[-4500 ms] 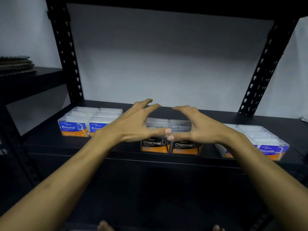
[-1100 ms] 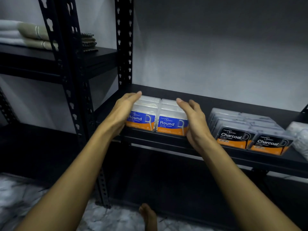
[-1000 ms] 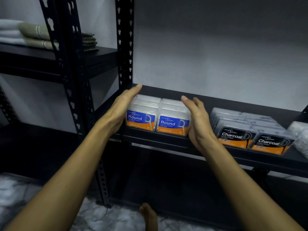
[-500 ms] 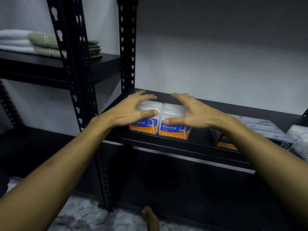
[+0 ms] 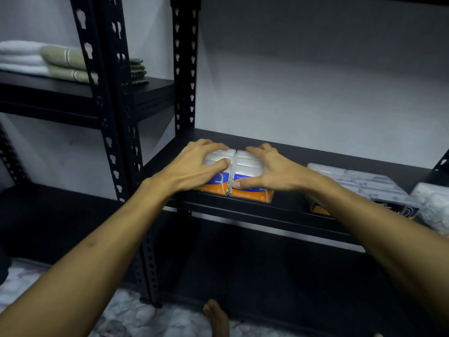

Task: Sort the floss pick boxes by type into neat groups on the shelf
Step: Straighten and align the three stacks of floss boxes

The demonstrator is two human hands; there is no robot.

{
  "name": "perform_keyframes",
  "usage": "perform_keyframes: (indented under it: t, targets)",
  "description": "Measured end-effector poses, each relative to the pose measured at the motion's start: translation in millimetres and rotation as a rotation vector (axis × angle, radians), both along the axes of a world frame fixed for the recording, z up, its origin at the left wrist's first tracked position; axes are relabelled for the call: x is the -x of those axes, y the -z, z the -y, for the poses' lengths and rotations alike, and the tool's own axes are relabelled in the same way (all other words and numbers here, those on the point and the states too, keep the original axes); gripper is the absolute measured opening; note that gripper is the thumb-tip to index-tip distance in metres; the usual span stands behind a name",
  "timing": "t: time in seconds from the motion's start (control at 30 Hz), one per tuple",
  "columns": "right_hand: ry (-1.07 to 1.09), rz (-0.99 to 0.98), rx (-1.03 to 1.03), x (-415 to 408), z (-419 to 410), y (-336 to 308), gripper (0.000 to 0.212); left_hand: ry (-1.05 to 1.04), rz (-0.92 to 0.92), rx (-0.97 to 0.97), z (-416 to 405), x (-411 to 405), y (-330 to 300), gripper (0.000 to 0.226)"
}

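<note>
- Head view: both hands now sit on top of the blue and orange boxes at the left end of the shelf, where a second ago they were flat against the outer sides of that group
- left hand lies over the left stack, fingers spread and lightly bent, thumb across the lids, gripping nothing
- right hand does the same on the right stack, thumb lying along the front label
- so the side squeeze looks done, and this reads to me as patting the tops level
- the black boxes sit well apart to the right, half hidden by the right forearm, and a third clear group peeks in at the far right edge
- my guess is the sort is basically finished, just tidying left
</note>
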State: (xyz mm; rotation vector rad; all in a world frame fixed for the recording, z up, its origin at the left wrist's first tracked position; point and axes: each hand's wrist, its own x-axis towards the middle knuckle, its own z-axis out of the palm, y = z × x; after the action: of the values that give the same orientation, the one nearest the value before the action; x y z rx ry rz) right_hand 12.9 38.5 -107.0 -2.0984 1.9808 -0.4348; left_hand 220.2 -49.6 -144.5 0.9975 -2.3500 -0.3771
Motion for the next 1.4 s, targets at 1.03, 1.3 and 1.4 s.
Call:
perform_keyframes:
  t: [1.03, 1.3, 1.4]
  targets:
    - [-0.026, -0.083, 0.022, 5, 7, 6, 0.106, -0.022, 0.044, 0.077, -1, 1, -2, 0.054]
    - [-0.023, -0.14, -0.039, 3, 7, -1, 0.109, 0.021, 0.224, 0.007, -7, -2, -26, 0.058]
    - [-0.012, -0.168, -0.046, 0, 4, -4, 0.111, 0.016, 0.249, -0.02, -8, -1, -31, 0.057]
